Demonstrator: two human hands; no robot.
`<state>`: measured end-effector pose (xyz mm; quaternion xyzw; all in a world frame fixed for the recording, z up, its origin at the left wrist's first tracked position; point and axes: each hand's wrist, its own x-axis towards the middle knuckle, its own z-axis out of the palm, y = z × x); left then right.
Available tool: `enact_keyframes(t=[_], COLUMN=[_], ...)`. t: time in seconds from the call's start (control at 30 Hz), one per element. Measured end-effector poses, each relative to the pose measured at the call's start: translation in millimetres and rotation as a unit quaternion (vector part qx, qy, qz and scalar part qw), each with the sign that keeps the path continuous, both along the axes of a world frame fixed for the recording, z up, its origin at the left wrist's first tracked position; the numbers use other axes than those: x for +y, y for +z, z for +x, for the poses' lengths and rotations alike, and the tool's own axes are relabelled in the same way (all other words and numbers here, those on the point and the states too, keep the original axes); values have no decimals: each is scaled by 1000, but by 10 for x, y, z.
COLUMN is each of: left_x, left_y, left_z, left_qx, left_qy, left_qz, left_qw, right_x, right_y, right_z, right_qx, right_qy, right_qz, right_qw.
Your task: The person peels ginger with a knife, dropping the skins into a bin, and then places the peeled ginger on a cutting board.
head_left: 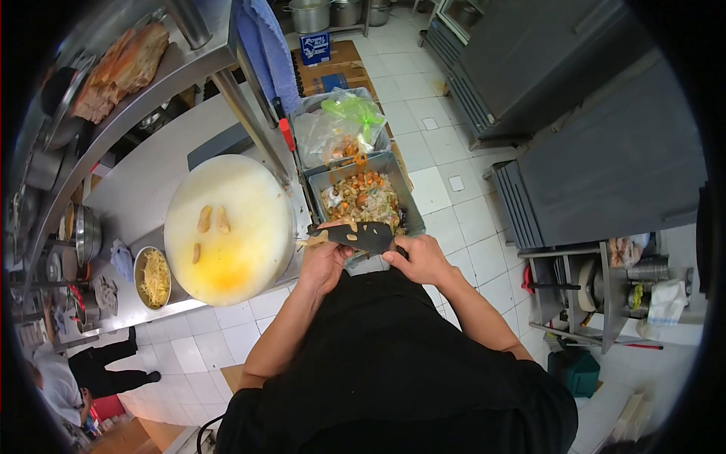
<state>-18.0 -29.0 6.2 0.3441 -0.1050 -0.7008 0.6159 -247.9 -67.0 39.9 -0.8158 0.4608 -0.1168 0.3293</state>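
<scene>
My right hand (422,259) is closed round the handle of a dark, broad-bladed cleaver (372,238), which lies across in front of me with pale scraps stuck to its blade. My left hand (324,265) grips a knobbly tan piece that looks like ginger (314,239), close against the blade. Both hands are above the near edge of a grey bin (409,195) filled with food scraps (363,198). On the round white chopping board (257,197) to the left lie a few similar pieces of ginger (222,219), near a yellow stain.
A metal bowl (138,276) of pale yellow shreds stands left of the board. Behind the scrap bin, another bin (302,151) holds plastic bags. A steel shelf (189,60) carries a slab of meat (125,68). Grey cabinets (597,144) stand right; another person (64,382) is lower left.
</scene>
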Motion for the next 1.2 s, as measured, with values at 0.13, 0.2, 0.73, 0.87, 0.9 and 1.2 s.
enact_keyframes(t=[0.13,0.2,0.73,0.87,0.9,1.2], left_x=[-5,-5,-283,-324,-339,-276], left_y=[-147,-160,-21,46,59,122], left_z=[75,116,-537,-701,-743,-1037], left_qx=[-57,-50,-32,-30,-34,-21], left_qy=[-34,-61,60,79,92,124], left_qz=[-29,-32,71,82,91,86], left_qw=[997,996,995,993,991,988], right_x=[-33,-80,-588,-744,-784,-942], right_y=[-134,-362,164,188,181,-12], right_z=[-73,-174,-348,-472,-505,-718], right_qx=[-25,-30,-63,-64,-61,-109], right_qy=[-2,-4,191,224,240,268], right_qz=[35,55,-101,-99,-99,-89], right_qw=[999,998,974,967,964,953])
